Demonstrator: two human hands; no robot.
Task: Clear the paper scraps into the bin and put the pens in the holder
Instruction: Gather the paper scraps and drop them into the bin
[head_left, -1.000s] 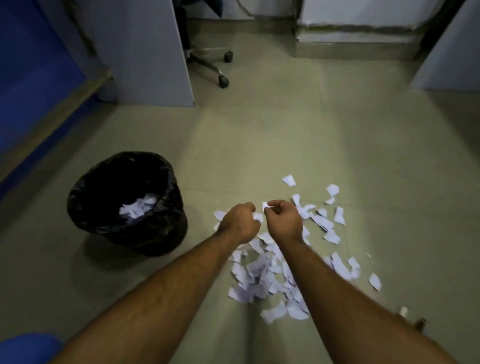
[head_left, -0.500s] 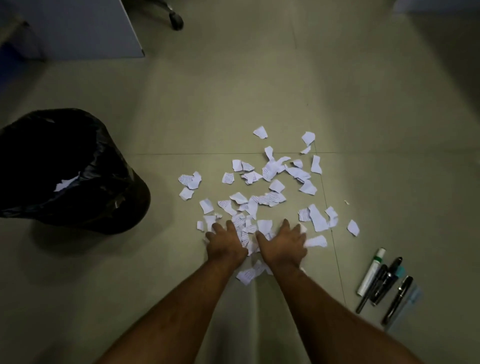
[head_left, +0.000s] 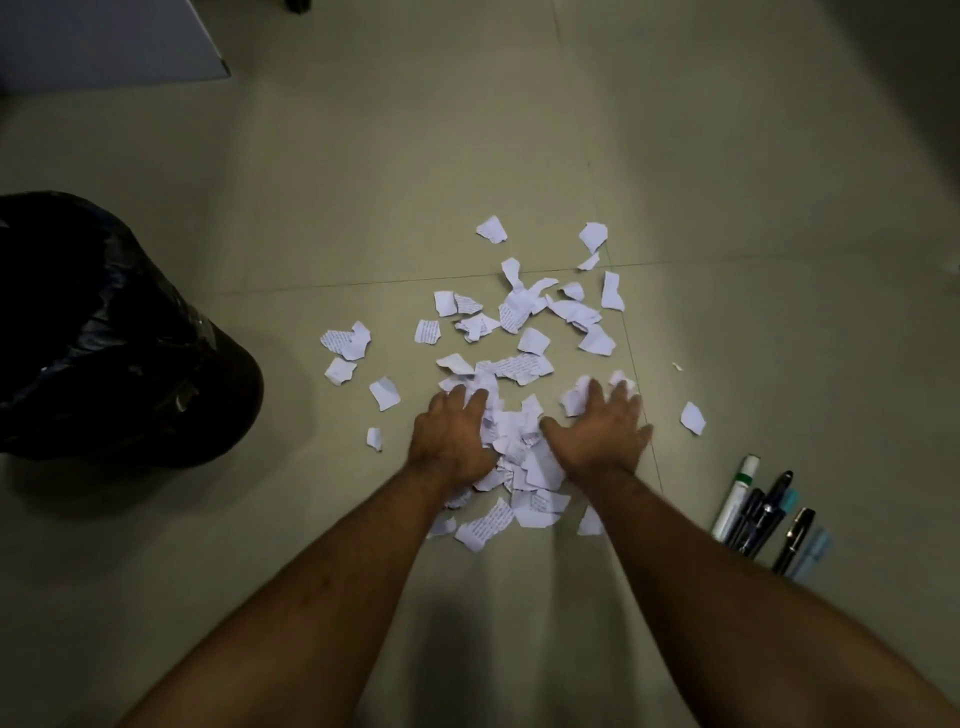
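Observation:
Several torn white paper scraps (head_left: 519, 332) lie scattered on the beige tiled floor, with a denser heap (head_left: 519, 457) between my hands. My left hand (head_left: 452, 436) lies palm down, fingers spread, on the heap's left side. My right hand (head_left: 597, 436) presses flat on its right side, fingers apart, over a few scraps. Neither hand grips anything. A bin lined with a black bag (head_left: 104, 338) stands at the left. Several pens and markers (head_left: 763, 514) lie side by side on the floor at the right. No pen holder is in view.
A grey panel (head_left: 104, 41) stands at the upper left corner. One stray scrap (head_left: 692, 417) lies right of my right hand, near the pens. Tile joints cross the floor behind the scraps.
One second ago both hands were fists pinching a scrap above the pile. They dropped flat onto the scraps, and since half a second ago have spread apart with the heap between them.

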